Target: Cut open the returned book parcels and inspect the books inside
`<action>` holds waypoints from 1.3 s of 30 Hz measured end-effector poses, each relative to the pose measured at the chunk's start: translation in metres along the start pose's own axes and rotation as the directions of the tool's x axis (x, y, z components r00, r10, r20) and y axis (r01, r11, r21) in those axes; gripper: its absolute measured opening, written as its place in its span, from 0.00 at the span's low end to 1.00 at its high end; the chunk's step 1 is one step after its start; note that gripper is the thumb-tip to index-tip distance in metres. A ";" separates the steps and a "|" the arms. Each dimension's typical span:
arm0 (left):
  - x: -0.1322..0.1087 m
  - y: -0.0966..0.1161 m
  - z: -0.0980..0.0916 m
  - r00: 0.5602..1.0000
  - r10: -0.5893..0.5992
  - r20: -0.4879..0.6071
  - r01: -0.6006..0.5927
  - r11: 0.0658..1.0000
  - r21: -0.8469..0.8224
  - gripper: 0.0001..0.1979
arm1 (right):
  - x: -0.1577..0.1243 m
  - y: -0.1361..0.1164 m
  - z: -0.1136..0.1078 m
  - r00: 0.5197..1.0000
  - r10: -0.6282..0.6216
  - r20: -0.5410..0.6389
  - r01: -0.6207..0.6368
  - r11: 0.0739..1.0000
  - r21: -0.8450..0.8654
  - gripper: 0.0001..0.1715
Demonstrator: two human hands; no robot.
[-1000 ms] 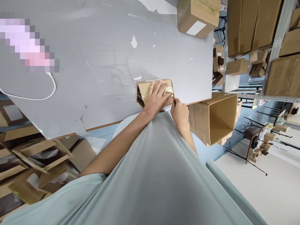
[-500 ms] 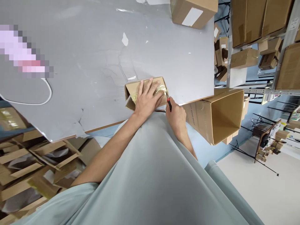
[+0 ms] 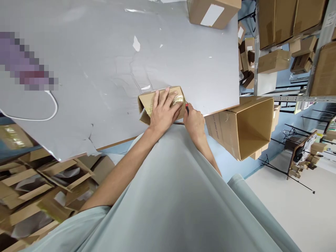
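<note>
A small cardboard box (image 3: 147, 99) lies by the table's near edge, its left end gaping open. Shiny yellowish packing tape (image 3: 179, 99) crosses its top. My left hand (image 3: 163, 111) rests flat on the box with fingers spread, pressing it against the table. Closed around a slim tool with a red and black handle (image 3: 187, 107), my right hand (image 3: 194, 120) is at the box's right end. The tool's thin tip meets the right edge of the box beside the tape; its exact kind is too small to make out.
Another cardboard box (image 3: 207, 15) with a white label stands on the grey table (image 3: 105, 63) at the back right. A large open carton (image 3: 225, 131) is beyond the right edge. Opened boxes (image 3: 52, 189) pile up at lower left. A white cable (image 3: 56, 105) curves at left.
My right hand and the tool have shifted slightly up and left along the box's right edge. Less of the tool shows now. My left hand stays on the box.
</note>
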State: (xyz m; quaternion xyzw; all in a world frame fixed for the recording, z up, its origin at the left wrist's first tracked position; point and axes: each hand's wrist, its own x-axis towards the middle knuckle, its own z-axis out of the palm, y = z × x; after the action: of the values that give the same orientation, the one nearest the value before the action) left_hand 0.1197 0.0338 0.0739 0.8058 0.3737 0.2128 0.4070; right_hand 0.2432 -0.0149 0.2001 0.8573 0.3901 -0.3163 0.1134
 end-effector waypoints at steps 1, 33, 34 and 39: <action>0.000 0.000 0.000 1.000 0.001 0.001 -0.001 1.000 -0.016 0.18 | 0.002 -0.001 0.000 1.000 0.007 0.001 -0.007 1.000 -0.008 0.26; -0.091 -0.026 -0.055 0.753 -0.560 -0.345 0.520 0.828 -0.209 0.45 | 0.180 0.095 0.101 0.997 -0.045 0.069 -0.024 0.638 0.770 0.23; -0.096 -0.032 -0.058 0.733 -0.578 -0.358 0.530 0.815 -0.233 0.44 | 0.183 0.089 0.106 0.992 -0.060 0.109 -0.049 0.620 0.783 0.23; -0.122 -0.059 -0.079 0.667 -0.649 -0.367 0.529 0.759 -0.381 0.46 | 0.178 0.050 0.123 0.956 -0.226 0.187 -0.040 0.529 0.848 0.22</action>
State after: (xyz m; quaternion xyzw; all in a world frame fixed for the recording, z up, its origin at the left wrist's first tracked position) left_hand -0.0338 0.0015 0.0665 0.5054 0.6747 0.3044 0.4435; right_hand 0.3126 0.0038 -0.0096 0.7301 0.2148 -0.5859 -0.2787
